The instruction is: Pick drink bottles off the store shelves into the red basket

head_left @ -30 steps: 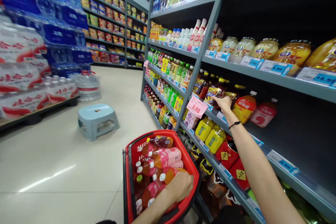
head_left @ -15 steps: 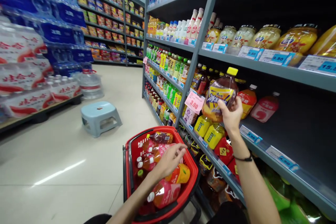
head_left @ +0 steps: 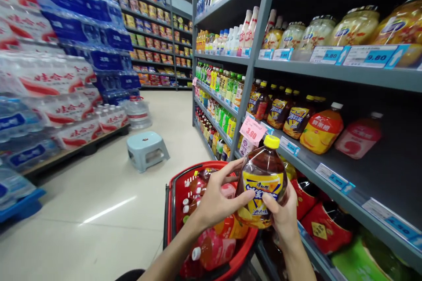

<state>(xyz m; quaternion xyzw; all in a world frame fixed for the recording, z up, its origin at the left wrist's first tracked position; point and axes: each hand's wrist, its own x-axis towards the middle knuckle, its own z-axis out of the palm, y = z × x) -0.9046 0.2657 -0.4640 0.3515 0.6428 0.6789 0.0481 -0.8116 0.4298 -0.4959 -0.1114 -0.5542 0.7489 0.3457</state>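
1. Shelving (head_left: 329, 74) filled the view from one to four o'clock, yellow-capped bottles (head_left: 297, 118) standing in it.
2. A red basket (head_left: 249, 246) sat at six o'clock, with white-capped bottles (head_left: 220, 250) lying inside.
3. The tea-coloured bottle (head_left: 265, 184) was held up at the basket's two o'clock side, leaning slightly toward one o'clock. It looked well filled, so it was probably heavy for its size, with liquid liable to slosh; the plastic seemed likely to dent rather than break, and to slide if damp.
4. Both hands grasped the bottle: the left hand (head_left: 219, 193) from nine o'clock, thumb across the front, and the right hand (head_left: 285, 210) from about four o'clock, its thumb near the other; most of the right fingers were hidden.
5. The yellow label (head_left: 252, 181) wrapped the broad middle, probably the steadiest place for a two-handed hold with a light squeeze.
6. The cap (head_left: 271, 142) stood between twelve and one o'clock; the narrower neck below it seemed suited to one hand.
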